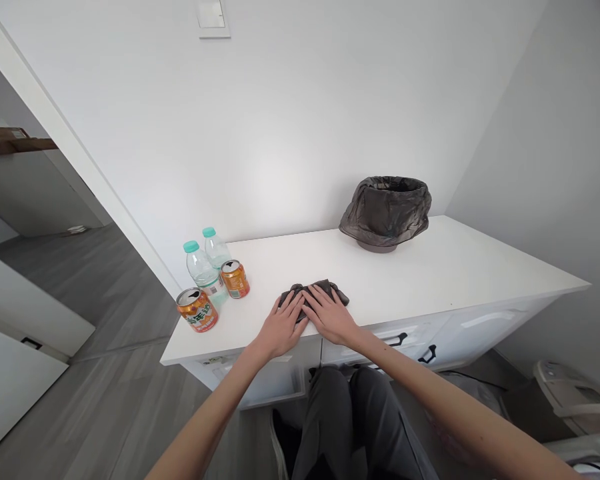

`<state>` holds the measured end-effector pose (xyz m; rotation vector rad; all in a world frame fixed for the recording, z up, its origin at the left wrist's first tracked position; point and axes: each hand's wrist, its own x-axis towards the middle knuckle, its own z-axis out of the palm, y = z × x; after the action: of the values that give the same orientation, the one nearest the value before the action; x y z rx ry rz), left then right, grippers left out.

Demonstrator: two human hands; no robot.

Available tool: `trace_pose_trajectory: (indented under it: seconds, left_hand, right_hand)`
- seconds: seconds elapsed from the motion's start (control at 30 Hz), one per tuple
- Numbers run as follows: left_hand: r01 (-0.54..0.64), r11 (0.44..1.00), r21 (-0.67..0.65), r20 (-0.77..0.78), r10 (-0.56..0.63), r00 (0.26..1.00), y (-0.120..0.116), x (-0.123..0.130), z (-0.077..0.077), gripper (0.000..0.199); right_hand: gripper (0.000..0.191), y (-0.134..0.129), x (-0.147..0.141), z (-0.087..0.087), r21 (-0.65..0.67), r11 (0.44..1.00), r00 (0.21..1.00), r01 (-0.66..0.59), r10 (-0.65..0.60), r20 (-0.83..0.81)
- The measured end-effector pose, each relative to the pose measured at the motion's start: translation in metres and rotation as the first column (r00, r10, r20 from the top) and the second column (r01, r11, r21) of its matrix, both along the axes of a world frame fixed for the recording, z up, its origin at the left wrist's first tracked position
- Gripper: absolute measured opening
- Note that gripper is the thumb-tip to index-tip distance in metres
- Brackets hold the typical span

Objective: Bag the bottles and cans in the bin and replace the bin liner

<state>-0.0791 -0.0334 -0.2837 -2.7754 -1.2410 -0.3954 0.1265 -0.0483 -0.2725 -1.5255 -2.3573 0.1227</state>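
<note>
Both of my hands lie side by side on a crumpled dark grey piece of thin material (339, 293) near the counter's front edge; whether it is a cloth or a plastic bag I cannot tell. My left hand (283, 327) rests flat over its left part, fingers stretched out. Over the middle lies my right hand (333, 317), its fingers spread and pressing down. The palms and part of the material are hidden. To the left stand an orange drink can (197, 310), a second orange can (235, 279), and two clear bottles with teal caps, a front bottle (200, 267) and a rear bottle (216, 250).
A bin lined with a dark plastic bag (387, 217) stands at the back right of the white counter (455, 267). Black handles (397, 340) stick out from the drawers below. The wall (290, 133) rises behind. A beige chair-like object (570, 390) is at the lower right.
</note>
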Motion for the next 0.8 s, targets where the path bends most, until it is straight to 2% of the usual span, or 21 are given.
trace_pose_trajectory:
  seconds: [0.1, 0.17, 0.23, 0.3, 0.4, 0.47, 0.57, 0.67, 0.8]
  left_hand:
    - [0.082, 0.991, -0.11, 0.072, -0.074, 0.995, 0.002, -0.017, 0.012, 0.063]
    - [0.101, 0.974, -0.204, 0.17, -0.066, 0.983, 0.003, -0.025, 0.021, 0.059]
    - [0.069, 0.958, -0.279, 0.314, 0.024, 0.949, 0.004, -0.03, 0.028, 0.057]
    - [0.005, 0.946, -0.324, 0.463, 0.154, 0.873, 0.005, -0.032, 0.031, 0.057]
    - [-0.073, 0.926, -0.37, 0.58, 0.291, 0.76, 0.005, -0.033, 0.032, 0.06]
    - [-0.105, 0.914, -0.392, 0.588, 0.337, 0.736, 0.005, -0.033, 0.032, 0.061]
    - [-0.137, 0.906, -0.401, 0.558, 0.361, 0.747, 0.006, -0.033, 0.032, 0.059]
    - [-0.157, 0.909, -0.385, 0.525, 0.356, 0.773, 0.009, -0.032, 0.03, 0.056]
    - [-0.19, 0.921, -0.34, 0.484, 0.345, 0.804, 0.013, -0.029, 0.027, 0.052]
  right_hand:
    - [0.068, 0.008, 0.002, -0.008, -0.044, 0.999, 1.0, -0.017, 0.018, 0.007]
    - [0.068, 0.005, -0.005, -0.011, -0.007, 0.999, 0.999, 0.036, -0.036, 0.013]
    - [0.067, -0.006, -0.019, -0.013, 0.067, 0.993, 0.995, 0.101, -0.101, -0.001]
    - [0.068, -0.019, -0.035, -0.014, 0.119, 0.986, 0.993, 0.119, -0.117, -0.022]
    - [0.068, -0.028, -0.05, -0.011, 0.092, 0.99, 0.995, 0.102, -0.101, -0.013]
    - [0.068, -0.021, -0.042, -0.006, 0.032, 0.991, 0.991, 0.131, -0.131, 0.015]
    - [0.071, 0.003, 0.003, 0.002, -0.071, 0.972, 0.973, 0.225, -0.22, 0.067]
    - [0.072, 0.026, 0.073, 0.006, -0.139, 0.938, 0.945, 0.318, -0.303, 0.12]
    - [0.07, 0.04, 0.169, 0.001, -0.134, 0.902, 0.91, 0.41, -0.394, 0.133]
